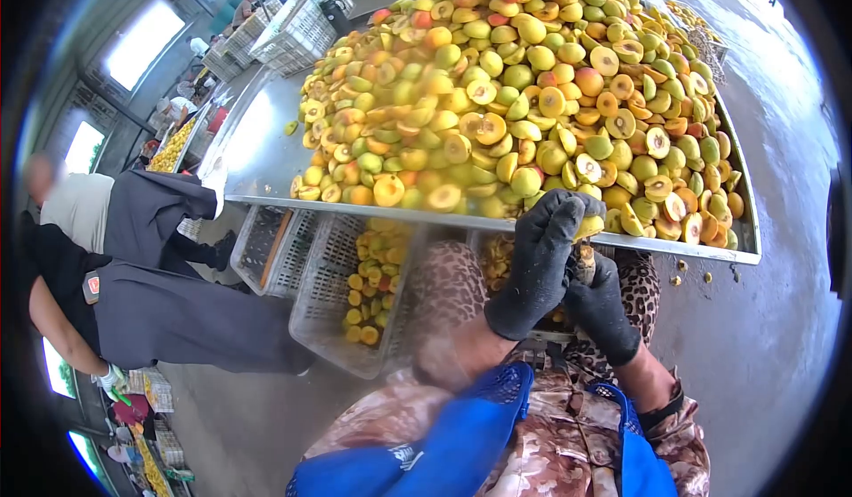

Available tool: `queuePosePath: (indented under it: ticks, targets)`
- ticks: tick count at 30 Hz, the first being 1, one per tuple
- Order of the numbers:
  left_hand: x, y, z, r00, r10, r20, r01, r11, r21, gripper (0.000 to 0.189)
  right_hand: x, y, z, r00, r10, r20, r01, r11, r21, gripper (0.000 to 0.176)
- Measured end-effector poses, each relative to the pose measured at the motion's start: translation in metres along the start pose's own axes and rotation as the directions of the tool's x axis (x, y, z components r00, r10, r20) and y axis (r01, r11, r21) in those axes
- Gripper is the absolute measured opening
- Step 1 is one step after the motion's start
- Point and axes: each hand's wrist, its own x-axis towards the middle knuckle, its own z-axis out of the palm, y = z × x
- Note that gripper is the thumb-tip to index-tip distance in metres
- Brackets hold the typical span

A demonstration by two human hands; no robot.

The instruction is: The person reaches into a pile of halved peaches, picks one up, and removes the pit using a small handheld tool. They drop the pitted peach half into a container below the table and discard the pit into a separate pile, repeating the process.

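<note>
In black gloves, both my hands meet just over the front edge of a metal table (266, 164). My left hand (546, 262) is closed on a yellow fruit half (588, 227) that looks like apricot. Just below it, my right hand (603, 311) is wrapped round a short tool (585, 264) with a brownish, wooden-looking end. The tool's working end is hidden by the fingers and fruit. A big heap of halved apricots (497, 98), yellow, green and red-blushed, covers most of the table behind my hands. Several halves show a pit or its hollow.
Under the table edge, a white plastic crate (333, 240) holds fruit halves. Another crate (493, 257) with fruit sits between my knees, partly hidden. A person in dark trousers (177, 275) stands at the left. Stacked crates (297, 31) and other workers are further back.
</note>
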Motion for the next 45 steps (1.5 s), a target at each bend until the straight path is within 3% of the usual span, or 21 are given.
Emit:
queuePosePath:
  ticks: [4,7,11,14,17,20,22,23,24,25,26,27,28,29,30,34,36,39,42,43,45]
  targets:
    - [-0.006,0.01,0.001,0.998,0.052,-0.02,-0.051,0.997,0.063,0.034,-0.008,-0.033,0.004,0.972,0.204,0.114,-0.206,0.979,0.0,0.008]
    - [-0.014,0.015,-0.003,0.992,0.121,0.02,-0.122,0.974,0.189,0.026,-0.015,-0.034,-0.002,0.965,0.159,0.209,-0.146,0.986,-0.076,0.012]
    - [-0.024,0.025,-0.002,0.984,0.134,0.117,-0.155,0.968,0.196,0.028,-0.027,-0.036,-0.022,0.784,0.346,0.515,-0.503,0.841,0.2,0.028]
    - [-0.027,0.024,-0.01,0.95,0.015,0.312,-0.008,1.0,-0.024,0.035,-0.026,-0.039,-0.036,0.757,0.414,0.506,-0.417,0.902,-0.113,0.035]
    - [-0.027,0.015,-0.018,0.915,0.003,0.404,0.013,0.999,-0.037,0.038,-0.021,-0.017,-0.025,0.859,0.129,0.495,-0.015,0.974,-0.227,0.036]
    - [-0.031,0.025,-0.028,0.943,-0.165,0.288,0.183,0.983,-0.034,0.043,-0.006,-0.001,-0.01,0.818,-0.13,0.56,0.259,0.953,-0.156,0.035]
    - [-0.034,0.022,-0.039,0.981,-0.158,0.112,0.168,0.982,-0.089,0.052,0.001,0.021,-0.001,0.833,-0.077,0.547,0.263,0.926,-0.271,0.03]
    - [-0.038,0.03,-0.049,0.968,-0.217,-0.126,0.219,0.976,0.007,0.06,0.007,0.033,0.005,0.841,-0.107,0.53,0.303,0.905,-0.298,0.026]
    - [-0.036,0.03,-0.075,0.935,-0.214,-0.284,0.174,0.972,-0.161,0.062,0.011,0.029,0.003,0.838,0.073,0.541,0.159,0.915,-0.37,0.023]
    - [-0.031,0.026,-0.115,0.871,-0.235,-0.431,0.099,0.944,-0.316,0.064,0.009,0.039,0.0,0.87,0.025,0.493,0.181,0.913,-0.365,0.021]
    - [-0.033,0.03,-0.147,0.849,-0.06,-0.525,0.067,0.998,-0.006,0.057,0.003,0.058,-0.005,0.895,-0.021,0.445,0.202,0.909,-0.364,0.02]
    - [-0.035,0.034,-0.18,0.792,0.118,-0.599,0.09,0.948,0.306,0.05,-0.002,0.073,-0.012,0.914,-0.061,0.4,0.22,0.905,-0.364,0.02]
    - [-0.036,0.032,-0.237,0.828,0.282,-0.486,0.195,0.666,0.72,0.042,-0.008,0.083,-0.024,0.921,0.012,0.389,0.227,0.797,-0.56,0.021]
    - [-0.037,0.021,-0.292,0.876,0.364,-0.316,0.255,0.207,0.944,0.036,-0.016,0.093,-0.037,0.926,0.087,0.368,0.226,0.652,-0.724,0.021]
    - [-0.031,0.011,-0.302,0.9,0.388,-0.201,0.155,0.147,0.977,0.035,-0.018,0.1,-0.041,0.929,0.154,0.336,0.228,0.475,-0.85,0.021]
    - [0.037,-0.032,-0.258,0.889,0.445,0.111,-0.05,-0.147,0.988,0.038,-0.014,0.087,-0.037,0.971,0.042,0.237,0.182,0.52,-0.834,0.022]
    - [0.067,-0.044,-0.232,0.982,0.122,-0.147,0.179,-0.314,0.932,0.045,-0.014,0.075,-0.041,0.975,0.036,0.219,0.163,0.556,-0.815,0.021]
    - [0.089,-0.047,-0.25,0.975,-0.05,-0.218,0.221,0.071,0.973,0.051,-0.021,0.068,-0.05,0.987,-0.026,0.16,0.131,0.702,-0.7,0.018]
    - [0.058,-0.071,-0.244,0.977,0.18,0.116,-0.12,0.012,0.993,0.052,-0.02,0.065,-0.044,0.997,-0.04,0.059,0.065,0.861,-0.505,0.016]
    - [0.048,-0.065,-0.23,0.959,0.26,0.115,-0.182,0.249,0.951,0.049,-0.018,0.062,-0.037,0.998,-0.061,0.025,0.066,0.909,-0.413,0.014]
    - [0.037,-0.071,-0.233,0.956,0.274,0.108,-0.207,0.366,0.907,0.051,-0.009,0.054,-0.023,0.997,-0.062,0.042,0.072,0.942,-0.327,0.014]
